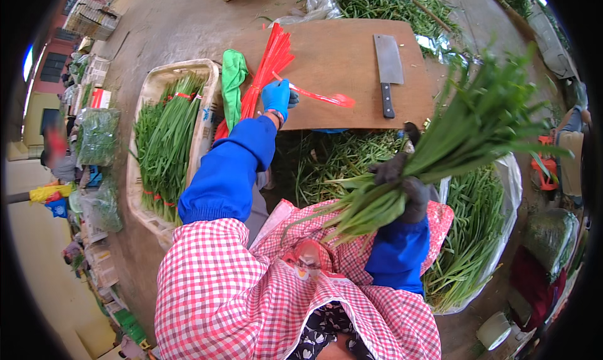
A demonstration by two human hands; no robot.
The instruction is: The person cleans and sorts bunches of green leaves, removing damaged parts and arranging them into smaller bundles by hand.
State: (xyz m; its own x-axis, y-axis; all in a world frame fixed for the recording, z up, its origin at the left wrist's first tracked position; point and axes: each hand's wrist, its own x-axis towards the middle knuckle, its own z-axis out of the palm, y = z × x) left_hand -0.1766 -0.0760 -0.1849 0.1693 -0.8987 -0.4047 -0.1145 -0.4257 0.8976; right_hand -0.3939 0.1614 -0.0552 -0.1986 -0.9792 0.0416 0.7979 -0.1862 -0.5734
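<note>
My left hand (pixel 275 99), in a blue glove, is closed over the near side of a brown board-topped table. It pinches a red plastic strip (pixel 336 99) that trails right across the board. Just beside it lies a fanned bundle of red strips (pixel 274 53), with a green cloth-like piece (pixel 233 80) to its left. My right hand (pixel 407 193), dark-gloved, grips a thick bunch of long-leaved greens (pixel 468 124) near its lower end, held up over my lap. The leaves spread toward the upper right and are slightly blurred. No tie shows around this bunch.
On the tabletop (pixel 339 52) rests a cleaver (pixel 389 68), black handle nearest me. A pale crate (pixel 210 87) at left holds bunches tied in red. Loose greens fill a white-lined container (pixel 514 181) at right. Cut leaves (pixel 339 162) lie below the table; more trimmings (pixel 383 8) lie beyond it.
</note>
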